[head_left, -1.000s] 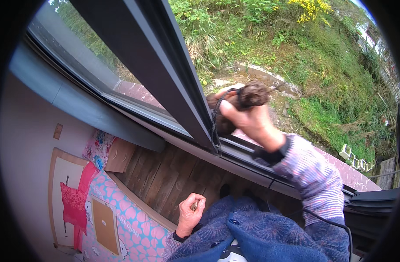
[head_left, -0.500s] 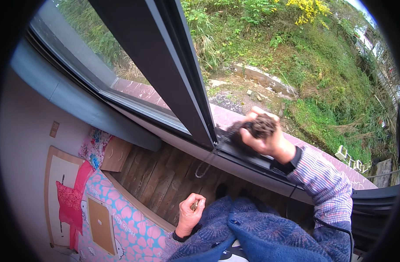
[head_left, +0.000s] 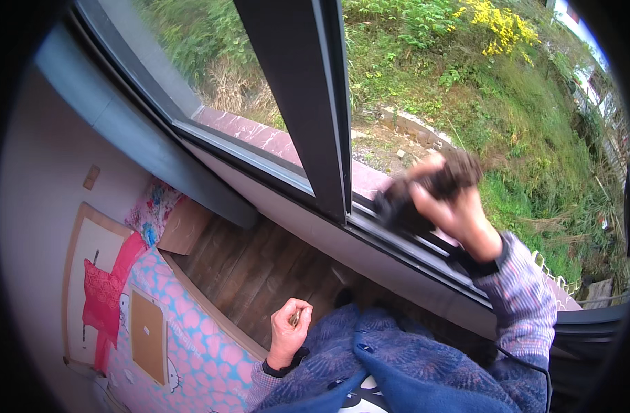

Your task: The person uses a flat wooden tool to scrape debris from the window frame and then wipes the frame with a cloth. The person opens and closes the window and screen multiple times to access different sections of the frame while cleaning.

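My right hand [head_left: 464,219] is closed round a bunched dark brown rag [head_left: 461,171], above the sill track [head_left: 377,221] of the open window. A dark part of the bundle hangs over the track, blurred by motion. Lower down, near my lap, my left hand [head_left: 286,337] is curled shut. A small brownish thing [head_left: 295,318] shows between its fingers, too little to name. The dark window frame post [head_left: 297,89] rises to the left of my right hand.
Outside lies a pinkish stone ledge [head_left: 242,131], with a grassy slope [head_left: 439,89] beyond. A bed with a pink and blue heart-patterned cover [head_left: 198,337] stands at lower left, with a brown board [head_left: 148,334] on it. Wooden floor [head_left: 249,275] runs below the window.
My right hand has moved right along the track with the rag, away from the frame post. Loose grey strands near the post no longer show. My left hand stays curled, shifted slightly left.
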The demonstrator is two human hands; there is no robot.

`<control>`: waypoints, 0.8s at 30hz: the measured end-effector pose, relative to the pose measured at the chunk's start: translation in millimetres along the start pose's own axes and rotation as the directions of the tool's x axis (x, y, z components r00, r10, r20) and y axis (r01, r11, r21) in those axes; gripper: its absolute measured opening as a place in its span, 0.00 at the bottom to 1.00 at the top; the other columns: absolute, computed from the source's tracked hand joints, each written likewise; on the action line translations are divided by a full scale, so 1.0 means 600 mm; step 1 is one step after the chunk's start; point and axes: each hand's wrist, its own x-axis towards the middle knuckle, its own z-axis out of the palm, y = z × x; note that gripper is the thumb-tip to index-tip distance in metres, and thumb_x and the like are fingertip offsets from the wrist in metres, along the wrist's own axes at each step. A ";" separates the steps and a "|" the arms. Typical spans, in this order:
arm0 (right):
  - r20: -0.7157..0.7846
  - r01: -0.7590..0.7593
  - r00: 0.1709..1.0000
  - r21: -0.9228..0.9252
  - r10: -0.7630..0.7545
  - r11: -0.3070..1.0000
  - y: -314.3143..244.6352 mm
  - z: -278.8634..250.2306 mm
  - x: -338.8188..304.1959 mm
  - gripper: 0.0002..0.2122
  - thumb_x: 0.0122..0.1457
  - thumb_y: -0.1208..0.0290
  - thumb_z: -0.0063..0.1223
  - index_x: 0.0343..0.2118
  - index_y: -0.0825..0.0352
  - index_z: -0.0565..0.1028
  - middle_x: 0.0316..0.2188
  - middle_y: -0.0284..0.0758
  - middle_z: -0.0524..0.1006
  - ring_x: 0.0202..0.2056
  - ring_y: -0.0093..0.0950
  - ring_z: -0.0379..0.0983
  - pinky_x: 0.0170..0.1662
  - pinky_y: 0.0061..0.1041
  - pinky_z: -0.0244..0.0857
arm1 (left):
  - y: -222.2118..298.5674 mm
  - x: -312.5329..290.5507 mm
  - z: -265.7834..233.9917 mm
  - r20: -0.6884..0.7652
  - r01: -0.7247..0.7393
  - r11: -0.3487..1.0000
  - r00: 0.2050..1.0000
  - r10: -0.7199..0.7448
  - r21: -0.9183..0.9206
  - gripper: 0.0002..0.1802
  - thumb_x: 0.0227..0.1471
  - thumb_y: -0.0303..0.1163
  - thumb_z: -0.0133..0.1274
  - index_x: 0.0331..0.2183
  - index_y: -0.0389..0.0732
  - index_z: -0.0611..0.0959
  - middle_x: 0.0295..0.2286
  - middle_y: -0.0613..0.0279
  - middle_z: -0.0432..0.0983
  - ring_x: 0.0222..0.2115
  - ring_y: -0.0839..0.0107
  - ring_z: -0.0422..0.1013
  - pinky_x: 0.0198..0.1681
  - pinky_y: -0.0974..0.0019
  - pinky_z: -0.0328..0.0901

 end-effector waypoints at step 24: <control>-0.179 0.096 0.982 0.208 -0.059 0.973 0.016 0.130 -0.085 0.13 0.55 0.62 0.62 0.39 0.65 0.79 0.36 0.38 0.78 0.40 0.34 0.74 0.45 0.35 0.68 | 0.003 0.085 0.014 0.202 -0.147 0.989 0.970 0.138 0.034 0.02 0.54 0.22 0.57 0.29 0.37 0.80 0.18 0.65 0.71 0.19 0.81 0.67 0.24 0.73 0.61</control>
